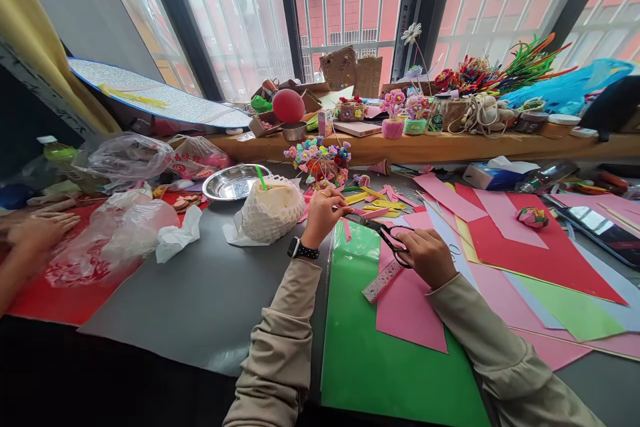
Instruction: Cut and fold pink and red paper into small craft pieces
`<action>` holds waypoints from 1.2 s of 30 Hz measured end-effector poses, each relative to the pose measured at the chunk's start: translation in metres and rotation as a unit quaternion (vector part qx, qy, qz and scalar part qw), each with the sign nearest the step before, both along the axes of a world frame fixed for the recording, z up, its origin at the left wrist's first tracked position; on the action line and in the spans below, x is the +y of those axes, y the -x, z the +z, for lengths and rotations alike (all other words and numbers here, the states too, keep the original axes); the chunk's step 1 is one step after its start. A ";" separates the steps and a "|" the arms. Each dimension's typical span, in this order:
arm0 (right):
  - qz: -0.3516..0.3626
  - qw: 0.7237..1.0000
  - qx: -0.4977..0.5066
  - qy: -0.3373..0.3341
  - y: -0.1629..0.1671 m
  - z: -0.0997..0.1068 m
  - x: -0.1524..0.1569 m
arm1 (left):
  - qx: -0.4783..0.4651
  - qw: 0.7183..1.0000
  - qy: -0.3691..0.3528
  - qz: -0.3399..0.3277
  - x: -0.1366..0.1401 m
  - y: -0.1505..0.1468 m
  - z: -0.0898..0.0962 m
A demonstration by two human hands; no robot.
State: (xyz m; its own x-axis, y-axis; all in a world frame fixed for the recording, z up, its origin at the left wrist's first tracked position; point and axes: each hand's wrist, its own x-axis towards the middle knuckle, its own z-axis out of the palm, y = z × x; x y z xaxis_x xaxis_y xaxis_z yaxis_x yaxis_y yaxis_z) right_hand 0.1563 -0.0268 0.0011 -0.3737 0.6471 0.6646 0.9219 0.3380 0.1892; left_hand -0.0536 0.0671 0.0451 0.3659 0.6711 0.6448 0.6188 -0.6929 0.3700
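Note:
Black-handled scissors (393, 240) are in my right hand (431, 257), which has its fingers wrapped round the handle loops. The blades point left toward my left hand (323, 215), whose fingers are pinched together at the tips. What they pinch is too small to make out. Just below the blades shows a short pink paper strip (347, 231); I cannot tell whether it is held or lying down. Under my hands, a pink sheet (413, 313) and a pink patterned ruler (383, 280) lie on a green board (360, 353). Yellow strips (385, 203) are scattered beyond the scissors.
A foam-netted coconut (273, 210) with a green straw and a metal plate (233, 182) stand left. Coloured sheets (540, 253) and a phone (603, 230) lie right. Small flowers (320, 160) stand ahead, below a crowded ledge (430, 145). Another person's hands (43, 230) are far left.

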 end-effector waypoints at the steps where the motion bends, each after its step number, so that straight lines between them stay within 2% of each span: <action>1: 0.000 1.000 0.001 0.001 0.000 0.000 0.000 | 0.001 1.000 -0.008 0.008 -0.001 -0.001 -0.001; 6: -0.004 1.000 0.010 0.008 0.000 -0.001 0.000 | 0.003 0.996 -0.043 0.081 -0.008 -0.012 -0.007; 9: -0.005 1.000 0.011 0.010 0.001 -0.001 0.000 | 0.001 0.993 -0.068 0.100 -0.012 -0.017 -0.010; 14: -0.012 1.000 0.024 0.003 0.000 0.000 0.001 | -0.094 0.986 -0.091 0.100 -0.012 -0.016 -0.007; 17: -0.013 0.999 0.033 -0.005 -0.001 0.001 0.001 | -0.135 0.979 -0.092 0.123 -0.010 -0.011 -0.005; 23: -0.017 0.999 0.027 -0.021 -0.001 0.002 -0.001 | -0.070 0.976 -0.087 0.189 -0.010 -0.001 -0.005; 26: -0.020 0.999 0.021 -0.023 -0.001 0.003 -0.002 | -0.048 0.983 -0.085 0.156 -0.010 0.001 -0.003; 31: -0.016 0.999 0.013 -0.025 0.000 0.003 -0.003 | -0.003 0.997 -0.058 0.042 -0.008 -0.001 -0.003; 36: -0.013 1.000 -0.001 -0.022 0.002 0.003 -0.003 | 0.074 0.996 -0.043 0.017 -0.007 0.001 -0.003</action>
State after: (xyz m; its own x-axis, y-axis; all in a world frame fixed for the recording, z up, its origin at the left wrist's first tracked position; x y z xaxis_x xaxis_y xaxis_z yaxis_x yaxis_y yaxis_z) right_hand 0.1545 -0.0300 0.0041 -0.3576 0.6266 0.6925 0.9302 0.3046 0.2047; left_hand -0.0550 0.0599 0.0420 0.4385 0.6303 0.6407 0.6864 -0.6950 0.2139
